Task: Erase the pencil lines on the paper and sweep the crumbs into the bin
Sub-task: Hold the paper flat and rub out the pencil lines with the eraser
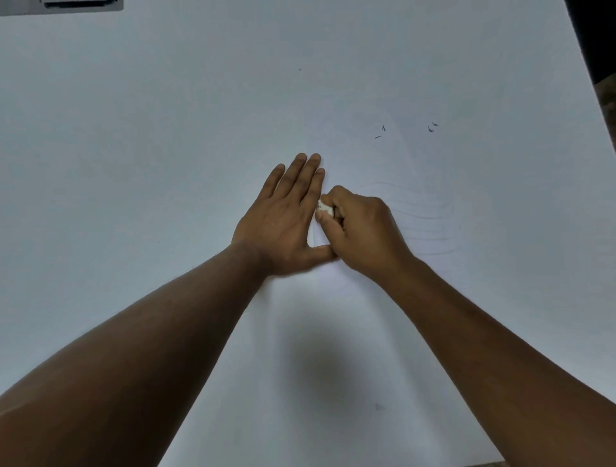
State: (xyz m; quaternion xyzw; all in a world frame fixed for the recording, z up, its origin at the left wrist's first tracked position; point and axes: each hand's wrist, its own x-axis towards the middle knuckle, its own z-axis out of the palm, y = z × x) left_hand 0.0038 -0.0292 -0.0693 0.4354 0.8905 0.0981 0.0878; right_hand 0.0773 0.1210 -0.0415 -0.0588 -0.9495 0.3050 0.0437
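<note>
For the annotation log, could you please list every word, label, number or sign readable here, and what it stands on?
None can be read.
Eraser in the right hand: small dark specks, too small to tell whether they are print.
Paper: faint wavy pencil lines, no writing.
Grey object at the top left: no legible text.

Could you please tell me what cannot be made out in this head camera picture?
- Eraser: mostly hidden inside the right hand.
- Pencil lines: faint; their extent under the right hand is hidden.
- Dark object: cut off by the top edge.
- Bin: not in view.
- Crumbs: too small to count.
</note>
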